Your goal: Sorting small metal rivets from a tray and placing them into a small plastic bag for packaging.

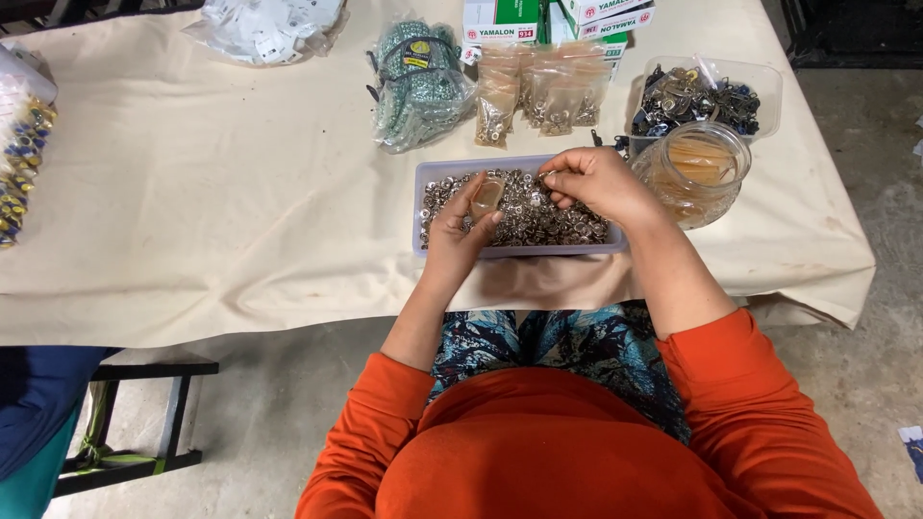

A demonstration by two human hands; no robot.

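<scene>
Meanwhile, the left hand [463, 223] grips a small clear plastic bag [486, 195] over the shallow lavender tray of silver metal snaps [423, 178]; at three o'clock, the right hand [594, 180] pinches one snap [544, 176].

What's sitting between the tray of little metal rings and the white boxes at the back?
Small clear bags of metal pieces lie there, seen from the head camera.

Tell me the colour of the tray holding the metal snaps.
Pale lavender tray, seen in the head view.

soft even daylight, faint shadows, sharp focus, slight wide-angle bending at edges
</scene>
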